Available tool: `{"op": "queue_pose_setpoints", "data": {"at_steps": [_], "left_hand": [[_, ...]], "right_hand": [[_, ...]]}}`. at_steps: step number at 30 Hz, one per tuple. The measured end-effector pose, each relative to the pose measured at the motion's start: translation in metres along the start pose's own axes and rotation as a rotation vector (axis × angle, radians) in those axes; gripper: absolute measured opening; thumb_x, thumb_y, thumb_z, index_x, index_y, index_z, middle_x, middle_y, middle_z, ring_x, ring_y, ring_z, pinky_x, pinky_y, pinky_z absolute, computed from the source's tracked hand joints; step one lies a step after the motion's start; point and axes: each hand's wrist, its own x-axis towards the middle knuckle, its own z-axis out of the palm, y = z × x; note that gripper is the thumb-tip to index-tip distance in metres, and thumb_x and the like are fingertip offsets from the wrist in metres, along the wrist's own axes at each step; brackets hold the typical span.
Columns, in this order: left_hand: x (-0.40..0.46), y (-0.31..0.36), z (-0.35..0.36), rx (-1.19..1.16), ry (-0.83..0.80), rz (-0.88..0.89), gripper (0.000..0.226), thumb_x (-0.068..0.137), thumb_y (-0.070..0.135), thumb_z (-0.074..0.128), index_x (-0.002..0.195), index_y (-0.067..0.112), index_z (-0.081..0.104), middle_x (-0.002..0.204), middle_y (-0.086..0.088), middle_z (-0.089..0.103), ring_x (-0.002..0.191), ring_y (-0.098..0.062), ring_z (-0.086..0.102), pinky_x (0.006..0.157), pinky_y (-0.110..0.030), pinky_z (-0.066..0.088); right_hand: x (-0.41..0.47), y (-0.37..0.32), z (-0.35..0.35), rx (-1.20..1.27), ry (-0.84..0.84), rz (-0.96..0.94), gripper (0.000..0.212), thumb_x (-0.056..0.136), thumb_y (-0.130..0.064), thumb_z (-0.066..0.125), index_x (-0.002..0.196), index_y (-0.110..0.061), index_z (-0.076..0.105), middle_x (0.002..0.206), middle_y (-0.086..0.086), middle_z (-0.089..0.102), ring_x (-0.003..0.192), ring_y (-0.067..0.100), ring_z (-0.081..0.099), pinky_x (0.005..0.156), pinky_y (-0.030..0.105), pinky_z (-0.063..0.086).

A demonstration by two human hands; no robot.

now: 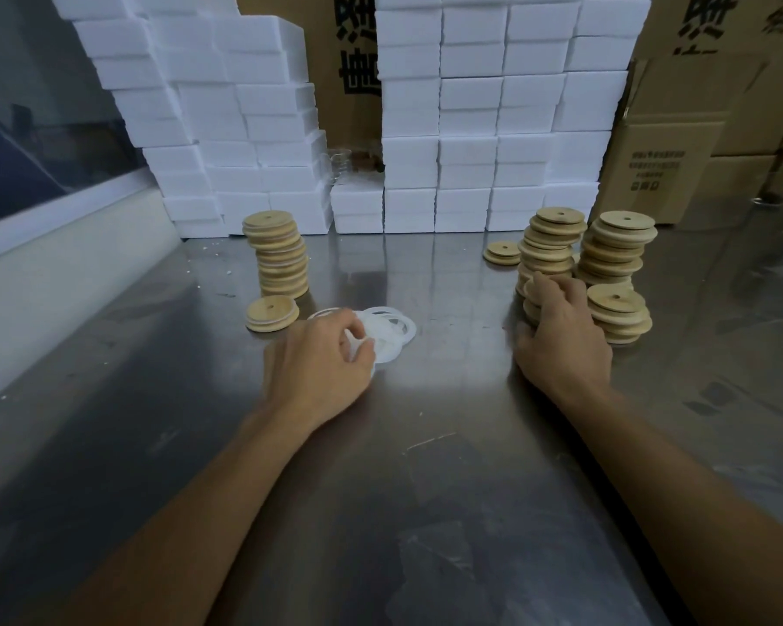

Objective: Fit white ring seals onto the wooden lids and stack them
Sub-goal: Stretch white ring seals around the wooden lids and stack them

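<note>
Nearest, two bare forearms reached forward over the steel bench (426,445). Taking the pile of white ring seals (392,329) near the middle of the bench as the landmark, the left hand (319,359) lay on the near left edge of that pile, its fingers curled and pinching one of the rings. The right hand (561,336) was well to the right of the seals, its fingers curled round lids low on the closest leaning stack of wooden lids (548,250); how many lids it held could not be told. Just right of that hand stood a short stack of lids (618,311), and behind it a taller stack (615,246). Just left of the seals, a single short pile of lids (272,314) lay flat, with a white edge showing on it. Beyond it, behind and left of the seals, rose a tall finished stack (281,255). A lone pair of lids (502,253) lay far right behind the seals. Farthest back stood white foam boxes (471,128) and cardboard cartons (679,142).
</note>
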Motion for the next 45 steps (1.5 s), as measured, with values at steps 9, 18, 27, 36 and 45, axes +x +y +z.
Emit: {"op": "queue_pose_setpoints", "data": {"at_steps": [9,18,27,36,45], "left_hand": [[0.000,-0.001,0.008,0.034,-0.163,0.052,0.029,0.084,0.043,0.071,0.106,0.024,0.068,0.073,0.011,0.051,0.075,-0.013,0.050,0.066,-0.029,0.039],[0.000,0.000,0.010,0.070,-0.136,0.083,0.015,0.094,0.030,0.062,0.091,0.020,0.073,0.090,0.002,0.068,0.080,-0.011,0.051,0.069,-0.029,0.042],[-0.002,0.002,0.008,0.073,-0.136,0.074,0.019,0.096,0.029,0.058,0.092,0.017,0.073,0.094,0.001,0.069,0.086,-0.018,0.058,0.075,-0.038,0.051],[-0.003,0.012,0.005,-0.007,0.016,0.180,0.020,0.098,0.015,0.053,0.085,0.003,0.062,0.083,-0.008,0.065,0.075,-0.026,0.056,0.065,-0.041,0.044],[-0.003,0.021,0.006,-0.263,0.102,0.235,0.010,0.100,0.015,0.051,0.092,0.012,0.057,0.079,0.007,0.059,0.067,-0.009,0.051,0.057,-0.021,0.039]], "right_hand": [[-0.001,-0.004,-0.004,0.233,0.233,-0.165,0.022,0.094,-0.001,0.053,0.110,-0.004,0.068,0.111,0.011,0.064,0.097,0.029,0.059,0.077,0.044,0.050],[-0.001,-0.005,-0.004,0.265,0.190,-0.122,0.021,0.088,-0.007,0.066,0.109,-0.005,0.070,0.108,0.011,0.068,0.094,0.027,0.063,0.083,0.043,0.054],[-0.001,-0.005,0.001,0.202,-0.129,-0.156,0.059,0.090,-0.031,0.067,0.144,-0.023,0.045,0.147,0.004,0.047,0.131,0.023,0.046,0.104,0.043,0.044],[-0.002,-0.013,0.009,-0.106,-0.361,-0.279,0.069,0.091,-0.066,0.045,0.151,-0.037,0.026,0.154,-0.007,0.035,0.131,0.024,0.047,0.105,0.051,0.037],[-0.005,-0.020,0.003,-0.076,-0.357,-0.217,0.052,0.084,-0.066,0.058,0.124,-0.034,0.051,0.138,-0.001,0.039,0.116,0.022,0.051,0.101,0.047,0.042]]}}
